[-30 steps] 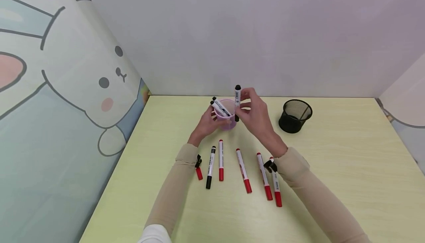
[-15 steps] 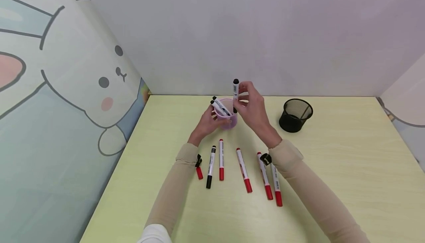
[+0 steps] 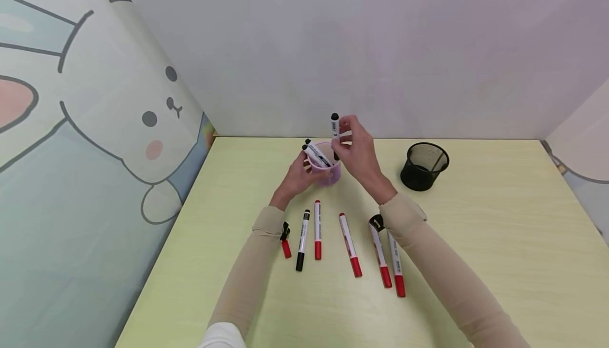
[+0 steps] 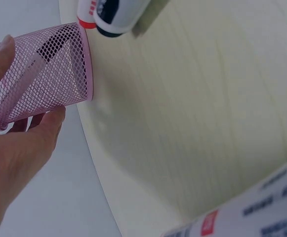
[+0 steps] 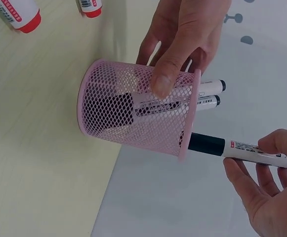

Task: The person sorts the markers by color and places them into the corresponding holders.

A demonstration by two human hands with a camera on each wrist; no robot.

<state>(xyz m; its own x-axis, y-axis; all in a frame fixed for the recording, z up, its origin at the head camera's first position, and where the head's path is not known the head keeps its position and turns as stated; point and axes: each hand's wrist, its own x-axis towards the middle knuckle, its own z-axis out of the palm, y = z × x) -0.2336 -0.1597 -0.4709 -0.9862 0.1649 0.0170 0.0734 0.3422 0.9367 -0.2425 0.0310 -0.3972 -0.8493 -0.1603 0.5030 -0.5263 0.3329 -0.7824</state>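
Observation:
A pink mesh pen cup (image 5: pixel 133 108) stands near the table's back edge, with two black-capped markers (image 3: pixel 315 153) leaning inside it. My left hand (image 3: pixel 296 177) grips the cup around its left side, thumb across the front in the right wrist view. Between thumb and fingers, my right hand (image 3: pixel 357 149) holds a black marker (image 5: pixel 242 150) upright over the cup's right side. Its black capped end points down and sits right at the cup's rim. Through the mesh in the left wrist view, the pen cup (image 4: pixel 44 74) shows a marker slanting inside.
A black mesh cup (image 3: pixel 421 171) stands to the right at the back. In front of the hands lie a black marker (image 3: pixel 303 239) and several red markers (image 3: pixel 317 230), some partly covered by the sleeves. A wall (image 3: pixel 357 52) rises behind the table.
My right hand has lifted the black marker and brought it left, from beside the pink cup to over its rim. The left hand stays on the cup.

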